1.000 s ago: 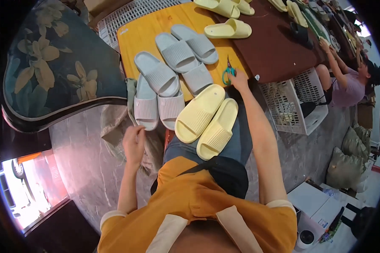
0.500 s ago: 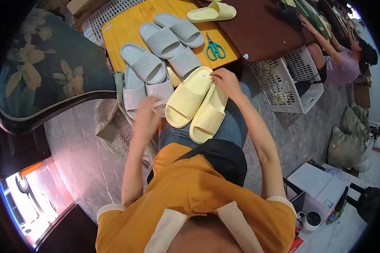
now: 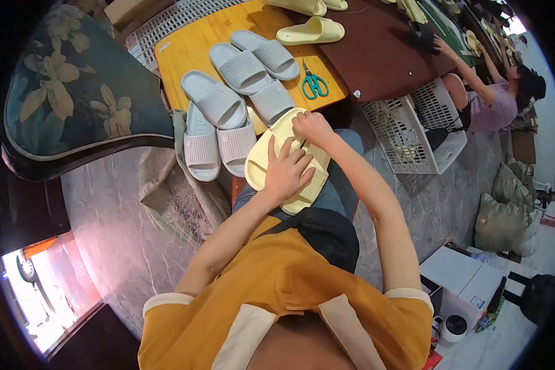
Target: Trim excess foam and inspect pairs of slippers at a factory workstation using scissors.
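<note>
A pair of pale yellow slide slippers lies across my lap, toes toward me: the left slipper (image 3: 282, 127) and the right slipper (image 3: 317, 184). My left hand (image 3: 282, 171) rests over their straps with its fingers spread. My right hand (image 3: 313, 129) is closed at the upper part of the pair, by the heels. Whatever its fingers pinch is hidden. Just beyond, a grey slipper (image 3: 271, 102) sits at the table edge. Teal-handled scissors (image 3: 314, 85) lie on the wooden table (image 3: 182, 52).
Several grey slippers (image 3: 214, 100) crowd the table's near edge. Another yellow slipper (image 3: 311, 32) is on the brown surface (image 3: 364, 61). A white plastic crate (image 3: 407, 135) stands at right, near a co-worker (image 3: 493, 108). A floral padded chair (image 3: 86, 105) is at left.
My left hand has come in from the left and now lies on the yellow slippers. My right hand has shifted slightly left and down, from the heel edge onto the pair.
</note>
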{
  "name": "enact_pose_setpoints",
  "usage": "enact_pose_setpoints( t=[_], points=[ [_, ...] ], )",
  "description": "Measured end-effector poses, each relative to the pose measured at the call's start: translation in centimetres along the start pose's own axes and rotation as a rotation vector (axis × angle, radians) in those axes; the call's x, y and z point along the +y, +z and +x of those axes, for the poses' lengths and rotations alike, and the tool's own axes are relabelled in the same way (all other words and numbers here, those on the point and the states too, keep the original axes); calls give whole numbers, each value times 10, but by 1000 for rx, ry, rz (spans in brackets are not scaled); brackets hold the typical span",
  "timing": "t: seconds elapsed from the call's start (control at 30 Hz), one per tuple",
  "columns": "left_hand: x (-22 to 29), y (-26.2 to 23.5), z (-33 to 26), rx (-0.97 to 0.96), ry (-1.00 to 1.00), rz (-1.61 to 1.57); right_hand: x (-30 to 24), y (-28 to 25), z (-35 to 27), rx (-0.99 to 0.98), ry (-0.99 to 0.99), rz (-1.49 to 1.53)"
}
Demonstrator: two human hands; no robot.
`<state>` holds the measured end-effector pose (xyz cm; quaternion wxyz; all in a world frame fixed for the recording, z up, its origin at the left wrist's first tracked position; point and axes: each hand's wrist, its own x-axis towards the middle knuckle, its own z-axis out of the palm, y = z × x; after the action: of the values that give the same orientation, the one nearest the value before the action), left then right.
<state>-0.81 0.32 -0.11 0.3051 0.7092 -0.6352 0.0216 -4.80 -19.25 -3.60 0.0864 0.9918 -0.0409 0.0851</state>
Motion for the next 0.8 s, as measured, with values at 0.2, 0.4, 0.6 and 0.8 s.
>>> enact_pose_setpoints(
  t=[0.2, 0.4, 0.6, 0.8],
  points=[
    [3, -1, 0, -17, -18, 30, 7, 10, 0, 54, 93, 115],
    [1, -1, 1, -19, -6, 9, 11, 16, -5, 142, 543, 360],
    [-1, 2, 0, 33, -8, -11, 37, 21, -22, 522, 1053, 1237],
    [1, -1, -1, -3, -31, 6, 128, 4, -58, 401, 1127, 329]
  ],
)
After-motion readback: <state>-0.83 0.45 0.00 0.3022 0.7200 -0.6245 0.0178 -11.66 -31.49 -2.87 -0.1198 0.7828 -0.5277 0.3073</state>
